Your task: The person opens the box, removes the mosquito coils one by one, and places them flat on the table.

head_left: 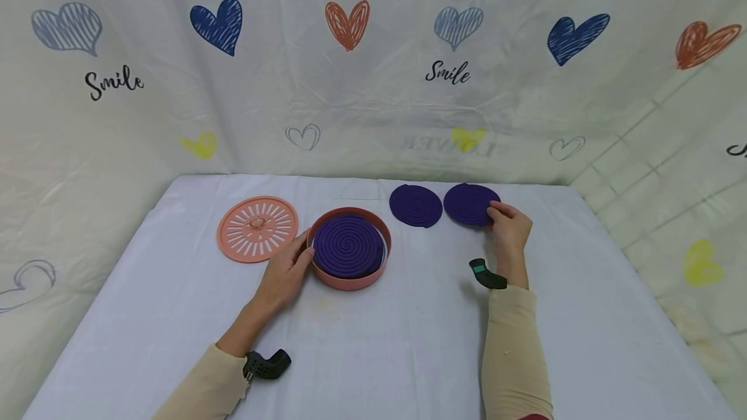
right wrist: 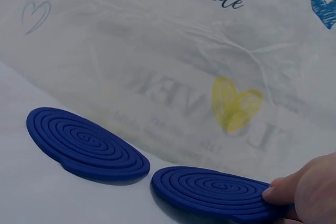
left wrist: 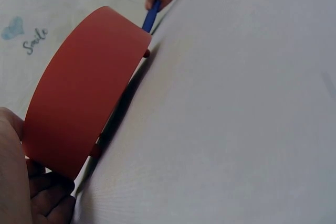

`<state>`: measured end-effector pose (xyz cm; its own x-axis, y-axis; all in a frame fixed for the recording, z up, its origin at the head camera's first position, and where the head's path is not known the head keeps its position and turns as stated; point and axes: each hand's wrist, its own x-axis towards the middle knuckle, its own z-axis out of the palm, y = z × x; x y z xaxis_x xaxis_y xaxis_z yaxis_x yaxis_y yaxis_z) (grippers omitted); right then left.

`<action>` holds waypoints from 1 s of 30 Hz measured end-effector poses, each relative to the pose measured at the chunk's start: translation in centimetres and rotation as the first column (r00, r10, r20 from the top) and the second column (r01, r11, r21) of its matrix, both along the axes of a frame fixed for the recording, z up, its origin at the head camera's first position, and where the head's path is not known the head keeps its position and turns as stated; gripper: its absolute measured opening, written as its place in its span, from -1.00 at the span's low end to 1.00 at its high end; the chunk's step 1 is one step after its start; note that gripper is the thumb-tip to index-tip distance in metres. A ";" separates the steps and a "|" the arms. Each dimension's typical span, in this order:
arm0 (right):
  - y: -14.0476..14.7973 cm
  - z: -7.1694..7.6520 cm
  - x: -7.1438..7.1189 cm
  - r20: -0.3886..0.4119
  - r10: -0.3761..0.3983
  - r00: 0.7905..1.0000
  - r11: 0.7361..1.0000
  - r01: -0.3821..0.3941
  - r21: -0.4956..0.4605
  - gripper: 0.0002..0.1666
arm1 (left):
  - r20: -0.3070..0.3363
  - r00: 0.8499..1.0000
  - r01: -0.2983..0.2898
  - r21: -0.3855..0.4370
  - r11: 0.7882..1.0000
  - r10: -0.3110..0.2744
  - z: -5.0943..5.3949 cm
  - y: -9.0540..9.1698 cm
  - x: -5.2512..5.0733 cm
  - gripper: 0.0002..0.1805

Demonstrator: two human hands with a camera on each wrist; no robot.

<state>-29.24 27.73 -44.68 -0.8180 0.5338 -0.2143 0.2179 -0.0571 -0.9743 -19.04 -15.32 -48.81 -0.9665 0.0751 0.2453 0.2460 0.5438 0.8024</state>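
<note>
My left hand [head_left: 286, 272] grips the left wall of a round coral tray [head_left: 348, 284], in which a purple spiral coil [head_left: 348, 246] lies. In the left wrist view the tray's red outer wall [left wrist: 86, 87] stands between thumb and fingers [left wrist: 52, 195]. At the back right, my right hand [head_left: 511, 232] pinches the right edge of another purple coil [head_left: 469, 204] between thumb and fingers; the right wrist view shows this coil [right wrist: 215, 190] in blue, with the thumb on top. Just left of it lies a further coil [head_left: 415, 205], flat on the cloth.
A coral slotted lid [head_left: 248, 251] with a small ring handle lies on the white tablecloth [head_left: 362, 355], left of the tray. Behind the table hangs a pale curtain [head_left: 385, 96] printed with hearts and lettering.
</note>
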 end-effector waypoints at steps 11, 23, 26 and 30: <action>0.0 -0.3 -0.1 0.035 -0.012 0.999 1.000 0.012 0.011 -0.63 | 0.005 1.000 -0.007 -0.011 1.000 0.007 0.1 0.0 0.0 -0.44; 0.2 -0.7 -0.4 0.083 0.002 0.997 0.993 -0.012 0.114 -0.61 | 0.014 1.000 -0.016 -0.010 1.000 0.016 0.0 0.0 0.2 -0.44; 0.2 -0.7 -0.3 0.081 0.004 0.997 0.989 -0.016 0.150 -0.59 | 0.014 1.000 -0.016 -0.009 1.000 0.016 0.0 0.0 0.1 -0.44; 0.3 -0.8 -0.2 0.070 -0.007 0.998 0.982 -0.006 0.190 -0.57 | 0.020 1.000 -0.012 -0.010 1.000 0.012 0.1 0.0 0.1 -0.43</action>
<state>-29.39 28.03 -45.44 -0.8043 0.5707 -0.1656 0.2862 0.1277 -0.9496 -18.89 -15.29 -48.69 -0.9722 0.0661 0.2248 0.2231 0.5549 0.8015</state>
